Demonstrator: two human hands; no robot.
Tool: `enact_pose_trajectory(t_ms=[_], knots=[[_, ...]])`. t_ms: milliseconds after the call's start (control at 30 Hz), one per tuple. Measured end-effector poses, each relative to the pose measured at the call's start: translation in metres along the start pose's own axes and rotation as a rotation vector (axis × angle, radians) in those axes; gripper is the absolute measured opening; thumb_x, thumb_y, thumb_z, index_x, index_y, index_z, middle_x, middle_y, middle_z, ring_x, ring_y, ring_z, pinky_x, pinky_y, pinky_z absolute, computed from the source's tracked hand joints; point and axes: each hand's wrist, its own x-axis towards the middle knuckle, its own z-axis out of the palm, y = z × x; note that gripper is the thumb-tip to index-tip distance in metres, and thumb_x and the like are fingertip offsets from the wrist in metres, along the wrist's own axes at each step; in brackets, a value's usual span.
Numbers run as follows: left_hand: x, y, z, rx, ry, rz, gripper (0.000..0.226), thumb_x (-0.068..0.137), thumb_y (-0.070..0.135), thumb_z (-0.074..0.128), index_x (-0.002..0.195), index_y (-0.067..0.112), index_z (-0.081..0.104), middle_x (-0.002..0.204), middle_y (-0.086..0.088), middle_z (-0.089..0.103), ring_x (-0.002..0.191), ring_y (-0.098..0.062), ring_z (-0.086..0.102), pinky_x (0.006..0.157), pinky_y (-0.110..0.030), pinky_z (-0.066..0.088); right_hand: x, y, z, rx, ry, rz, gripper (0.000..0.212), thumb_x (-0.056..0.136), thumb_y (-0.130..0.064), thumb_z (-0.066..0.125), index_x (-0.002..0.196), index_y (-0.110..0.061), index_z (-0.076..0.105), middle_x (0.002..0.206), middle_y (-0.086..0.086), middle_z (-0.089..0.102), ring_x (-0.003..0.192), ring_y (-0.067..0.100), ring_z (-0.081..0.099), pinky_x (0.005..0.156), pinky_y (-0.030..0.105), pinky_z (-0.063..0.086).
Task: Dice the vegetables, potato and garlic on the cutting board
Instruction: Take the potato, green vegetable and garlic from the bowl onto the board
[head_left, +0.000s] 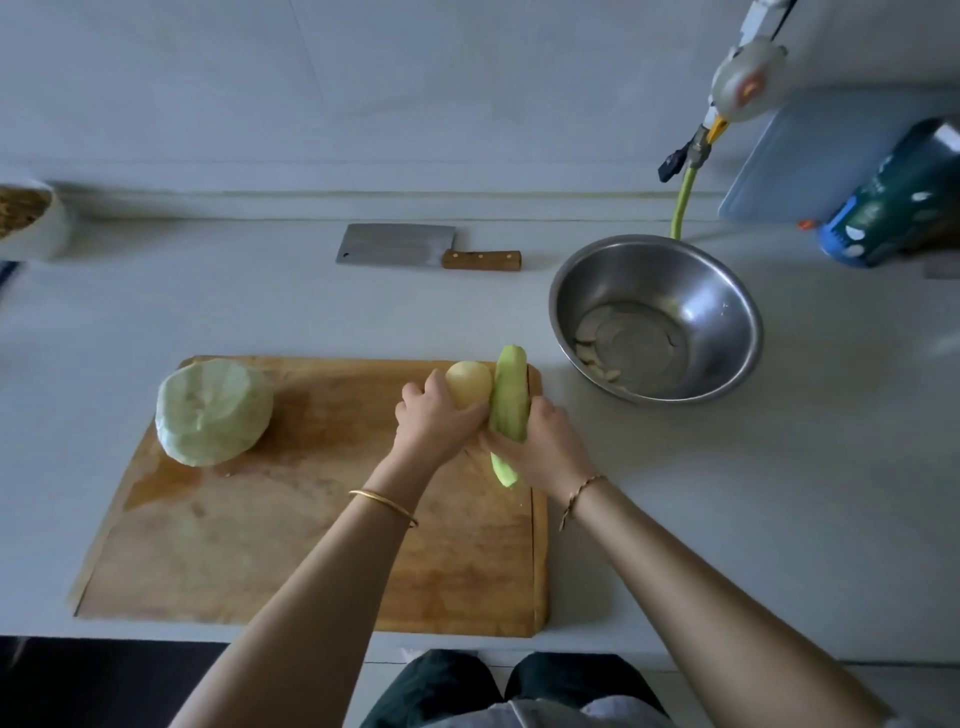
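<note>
Left hand (434, 415) is curling around potato (470, 384) at cutting board (311, 545) far right corner. Right hand (545, 447) is gripping peeled cucumber (510, 395) touching it. Cabbage (213, 410) is sitting far left on board; cleaver (415, 247) is lying beyond board.

Steel bowl (719, 312), green hose (681, 202), blue bottle (883, 208), white container (39, 234).

We find the near half of the cutting board (311, 561) bare. The cabbage (214, 410) blocks its far left; the left hand (434, 415) with the potato (470, 384) and the right hand (545, 447) with the green vegetable (510, 395) crowd its far right. Behind, the counter (260, 312) seems free up to the cleaver (415, 247) and the bowl (657, 317).
</note>
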Motion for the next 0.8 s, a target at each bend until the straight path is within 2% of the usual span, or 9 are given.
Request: enact_pose_trajectory(t_ms=[100,167,333,400,467,533,600,700,800], knots=[[-0.002,0.001,-0.003,0.016,0.009,0.021,0.077,0.086,0.038,0.058,0.149,0.021,0.018,0.141,-0.013,0.031,0.131,-0.034,0.026,0.101,-0.044,0.033,0.002,0.004,-0.004,0.031,-0.026,-0.009,0.070,0.072,-0.061,0.067,0.112,-0.006,0.052,0.110,0.010,0.059,0.095,0.025,0.060,0.071,0.032,0.048],[-0.004,0.004,-0.004,0.065,0.023,0.036,0.077,0.086,0.039,0.058,0.149,0.021,0.018,0.141,-0.014,0.031,0.130,-0.035,0.027,0.101,-0.044,0.033,0.002,0.005,-0.009,0.002,-0.037,-0.024,0.067,0.075,-0.058,0.066,0.116,-0.006,0.051,0.113,0.010,0.057,0.098,0.026,0.059,0.073,0.032,0.047],[-0.006,0.012,-0.001,0.190,0.143,0.072,0.078,0.086,0.047,0.056,0.148,0.019,0.019,0.144,-0.013,0.028,0.132,-0.035,0.026,0.106,-0.045,0.027,-0.001,-0.001,-0.030,-0.096,-0.029,-0.094,0.049,0.086,-0.048,0.059,0.112,-0.007,0.051,0.111,0.010,0.056,0.095,0.027,0.058,0.076,0.036,0.048],[-0.006,0.019,0.000,0.192,0.242,0.147,0.073,0.087,0.045,0.057,0.146,0.018,0.024,0.144,-0.012,0.028,0.131,-0.033,0.027,0.106,-0.044,0.026,0.001,-0.006,-0.051,-0.118,-0.024,-0.155,0.036,0.090,-0.035,0.058,0.111,-0.006,0.056,0.108,0.011,0.060,0.096,0.028,0.058,0.075,0.034,0.046],[-0.006,0.028,0.000,0.172,0.333,0.262,0.064,0.088,0.038,0.057,0.143,0.016,0.031,0.143,-0.011,0.030,0.130,-0.032,0.029,0.106,-0.042,0.026,0.010,-0.004,-0.079,-0.095,0.033,-0.178,0.028,0.091,-0.020,0.058,0.113,-0.004,0.061,0.110,0.013,0.064,0.101,0.030,0.060,0.081,0.034,0.046],[-0.005,0.040,0.001,0.155,0.381,0.375,0.056,0.089,0.030,0.058,0.140,0.014,0.038,0.141,-0.010,0.034,0.129,-0.029,0.032,0.106,-0.040,0.028,0.028,0.008,-0.111,-0.032,0.136,-0.145,0.026,0.090,-0.010,0.056,0.115,-0.007,0.064,0.109,0.013,0.067,0.100,0.032,0.062,0.086,0.035,0.048],[-0.004,0.051,0.004,0.129,0.383,0.458,0.050,0.090,0.023,0.059,0.136,0.013,0.043,0.139,-0.009,0.039,0.128,-0.027,0.037,0.106,-0.039,0.032,0.049,0.030,-0.135,-0.074,0.212,-0.098,0.028,0.089,-0.006,0.054,0.114,-0.014,0.064,0.103,0.010,0.068,0.094,0.032,0.064,0.086,0.038,0.051],[0.000,0.070,0.015,0.161,0.324,0.540,0.050,0.090,0.023,0.061,0.136,0.014,0.045,0.138,-0.007,0.040,0.125,-0.026,0.040,0.106,-0.038,0.037,0.081,0.056,-0.146,-0.164,0.069,-0.037,0.036,0.088,0.000,0.049,0.115,-0.020,0.062,0.107,0.011,0.064,0.100,0.033,0.062,0.088,0.042,0.052],[0.006,0.089,0.031,0.348,0.235,0.563,0.063,0.087,0.038,0.065,0.141,0.021,0.038,0.144,-0.005,0.033,0.131,-0.025,0.031,0.108,-0.038,0.030,0.103,0.058,-0.133,-0.335,-0.135,-0.132,0.042,0.089,-0.003,0.048,0.128,-0.013,0.055,0.126,0.015,0.055,0.116,0.033,0.053,0.097,0.039,0.044]])
